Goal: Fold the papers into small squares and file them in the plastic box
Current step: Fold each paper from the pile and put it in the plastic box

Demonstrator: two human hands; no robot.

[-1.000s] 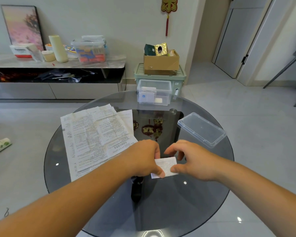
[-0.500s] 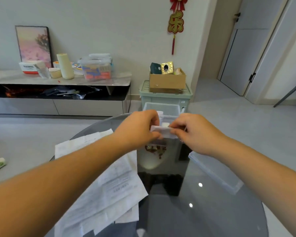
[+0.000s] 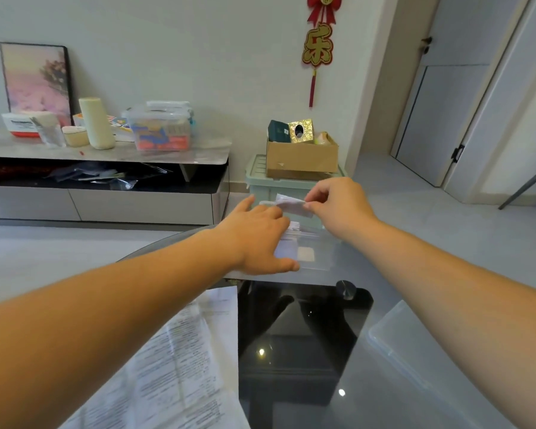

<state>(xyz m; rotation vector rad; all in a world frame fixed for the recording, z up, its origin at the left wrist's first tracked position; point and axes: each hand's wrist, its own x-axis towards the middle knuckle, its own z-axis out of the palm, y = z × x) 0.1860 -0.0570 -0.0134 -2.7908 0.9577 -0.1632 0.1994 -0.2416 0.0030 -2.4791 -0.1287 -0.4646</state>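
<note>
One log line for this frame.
right hand: pinches folded paper over plastic box | left hand: rests on box | lid: off, on table | unfolded papers: on table

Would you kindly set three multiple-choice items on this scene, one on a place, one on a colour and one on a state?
1. Where do the unfolded printed papers lie?
A. On the glass table, at the near left
B. In a cardboard carton
C. On the floor

2. What colours is the wall ornament?
A. Blue and silver
B. Red and gold
C. Green and white

3. In what state is the folded paper?
A. Lying flat on the table
B. Sealed under a closed lid
C. Pinched in the right hand above the open plastic box

Answers:
1 A, since the sheets spread over the table's near left part.
2 B, since it shows a red bow and tassel with a gold-edged character.
3 C, since thumb and fingers pinch it in the air over the lidless box.
</note>
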